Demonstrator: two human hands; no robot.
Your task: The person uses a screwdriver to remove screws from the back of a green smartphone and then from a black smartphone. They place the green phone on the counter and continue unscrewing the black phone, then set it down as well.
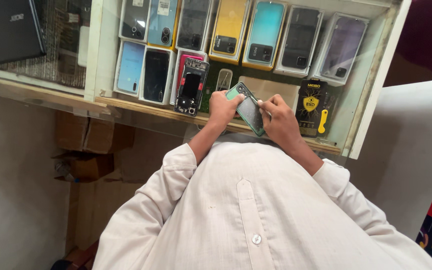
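Observation:
My left hand (222, 106) grips the upper end of a green phone back cover (249, 111), which tilts over the counter's front edge. My right hand (279, 119) pinches a thin tool against the inner face of that cover near its top. Both hands touch the cover. A stripped phone frame (191, 86) with exposed inner parts lies on the glass just left of my left hand.
Under the glass counter (141, 107) lie several boxed phones in rows. A black and yellow accessory packet (312, 107) sits right of my hands. A dark laptop (6, 30) rests at the upper left. Cardboard boxes (83, 150) stand on the floor below.

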